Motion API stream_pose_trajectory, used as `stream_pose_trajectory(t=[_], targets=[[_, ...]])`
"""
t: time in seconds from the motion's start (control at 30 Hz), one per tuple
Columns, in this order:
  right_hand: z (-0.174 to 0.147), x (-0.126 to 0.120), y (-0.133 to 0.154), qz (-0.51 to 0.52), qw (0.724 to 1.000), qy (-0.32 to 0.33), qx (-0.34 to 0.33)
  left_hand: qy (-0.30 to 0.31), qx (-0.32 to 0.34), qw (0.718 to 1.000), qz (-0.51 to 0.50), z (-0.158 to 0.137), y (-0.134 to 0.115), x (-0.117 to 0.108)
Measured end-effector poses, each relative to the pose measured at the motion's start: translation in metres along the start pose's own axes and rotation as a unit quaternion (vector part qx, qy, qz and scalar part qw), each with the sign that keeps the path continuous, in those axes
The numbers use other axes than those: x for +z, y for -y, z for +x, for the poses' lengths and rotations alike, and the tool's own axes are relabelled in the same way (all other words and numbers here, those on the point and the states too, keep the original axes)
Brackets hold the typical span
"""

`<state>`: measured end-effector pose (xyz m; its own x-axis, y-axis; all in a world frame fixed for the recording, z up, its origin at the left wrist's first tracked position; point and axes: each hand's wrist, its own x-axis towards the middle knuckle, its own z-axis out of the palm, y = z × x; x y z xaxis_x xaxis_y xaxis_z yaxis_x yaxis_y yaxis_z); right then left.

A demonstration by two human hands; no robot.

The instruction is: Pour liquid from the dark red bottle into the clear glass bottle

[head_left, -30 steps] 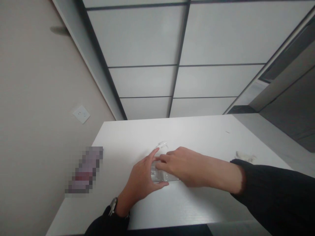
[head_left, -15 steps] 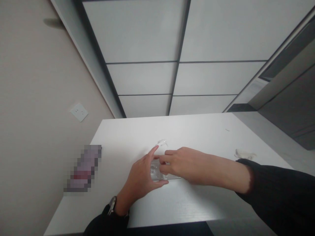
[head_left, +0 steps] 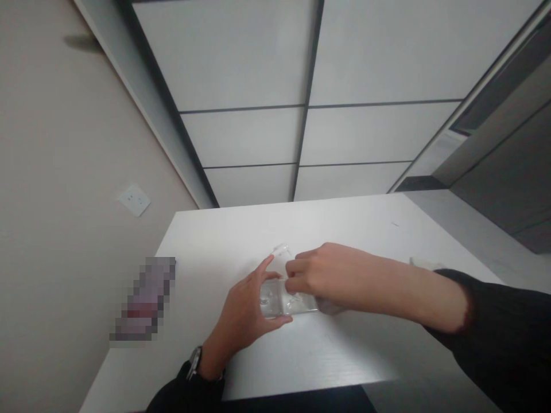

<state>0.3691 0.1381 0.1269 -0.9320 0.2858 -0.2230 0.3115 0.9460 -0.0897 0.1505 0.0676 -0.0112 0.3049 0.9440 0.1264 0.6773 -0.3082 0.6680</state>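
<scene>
A clear plastic case (head_left: 272,304) lies flat on the white table, its inside split by a divider. My left hand (head_left: 244,312) grips the case's left end, the thumb along the near edge and the fingers at the far edge. Over the right part of the case hovers my right hand (head_left: 316,269), its fingers curled and pinched together; what they hold, if anything, is hidden. Small shiny bits show in the case under those fingertips. Just beyond the case lies a piece of thin clear plastic (head_left: 282,251).
The white table (head_left: 206,241) backs onto white panelled doors (head_left: 249,137). A blurred-out purplish object (head_left: 144,301) is at its left edge. A pale, crumpled scrap (head_left: 424,263) lies to the right, partly behind my sleeve. A wall socket (head_left: 135,200) is at left.
My right hand has lifted slightly and shifted right and away from me, uncovering more of the case. The left hand keeps its hold. The view has tilted slightly.
</scene>
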Motion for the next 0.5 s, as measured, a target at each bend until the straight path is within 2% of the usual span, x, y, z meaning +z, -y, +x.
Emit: stream_pose_trajectory(t=[0.1, 0.17, 0.33, 0.5], targets=[[-0.011, -0.010, -0.013, 0.056, 0.997, 0.001, 0.051, 0.002, 0.012, 1.000, 0.010, 0.000, -0.001, -0.002], [-0.017, -0.008, -0.022, 0.087, 0.993, -0.005, 0.080, 0.003, 0.011, 1.000, 0.015, 0.000, -0.001, -0.003], [-0.029, 0.011, -0.040, 0.192, 0.977, -0.046, 0.082, -0.009, 0.032, 0.999, 0.025, -0.001, 0.001, 0.000], [-0.035, 0.014, -0.068, 0.266, 0.953, -0.092, 0.116, -0.015, 0.045, 0.998, 0.041, -0.003, 0.003, 0.001]])
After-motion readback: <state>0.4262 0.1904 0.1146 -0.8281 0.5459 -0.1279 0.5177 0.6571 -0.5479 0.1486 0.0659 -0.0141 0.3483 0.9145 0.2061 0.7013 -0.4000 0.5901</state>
